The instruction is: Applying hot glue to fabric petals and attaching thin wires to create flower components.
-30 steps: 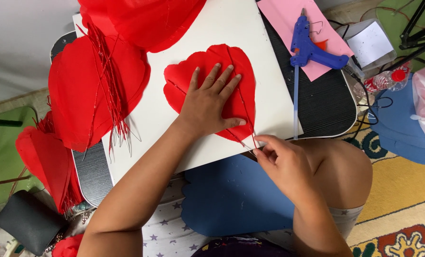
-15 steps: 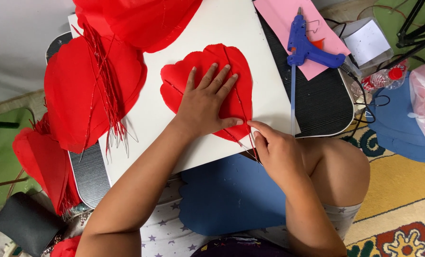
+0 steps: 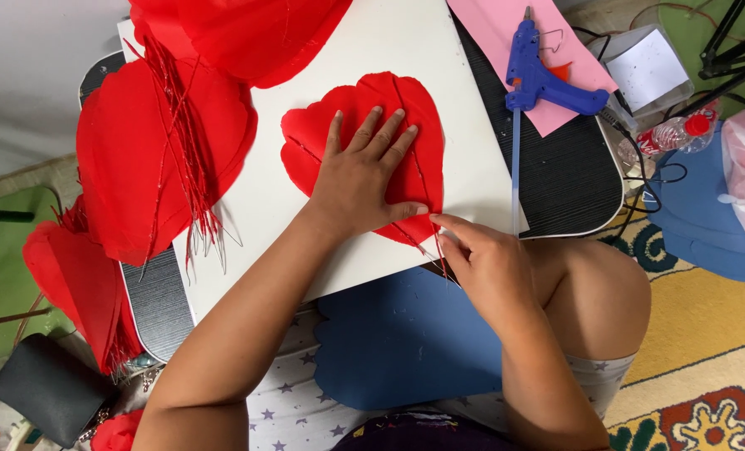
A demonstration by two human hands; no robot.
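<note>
Red petal-shaped paper sheet lies on the white board on your counter; your left hand presses flat, fingers spread, to pin it; your right hand pinches a thin red wire at its lower tip; blue glue gun rests nearby

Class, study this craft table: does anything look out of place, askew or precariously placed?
Yes. The white board lies askew, its near corner jutting past the black table. The blue glue gun lies half on pink paper, its glue stick sticking out. Red petals overhang the table's left edge.
</note>
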